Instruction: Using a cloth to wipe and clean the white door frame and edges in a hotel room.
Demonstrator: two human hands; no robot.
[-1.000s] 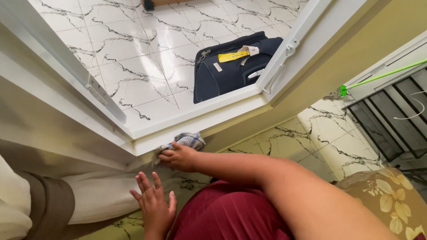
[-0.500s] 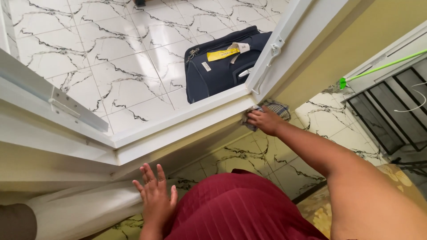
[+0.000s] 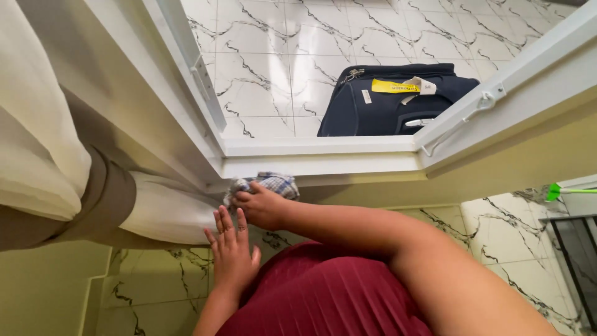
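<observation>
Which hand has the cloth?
The right hand presses the checked cloth on the white window sill; the left hand is open, empty.

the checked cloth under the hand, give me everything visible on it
The blue-and-white checked fabric cloth is bunched into a crumpled wad, not spread flat. It looks like soft woven cotton. It lies on the white window sill ledge near the frame's lower left corner. The right hand presses on it from below, covering its lower part. The left hand is apart from it.

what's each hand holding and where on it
The right hand presses a bunched checked cloth against the window sill, gripping its near side. The left hand holds nothing.
</observation>
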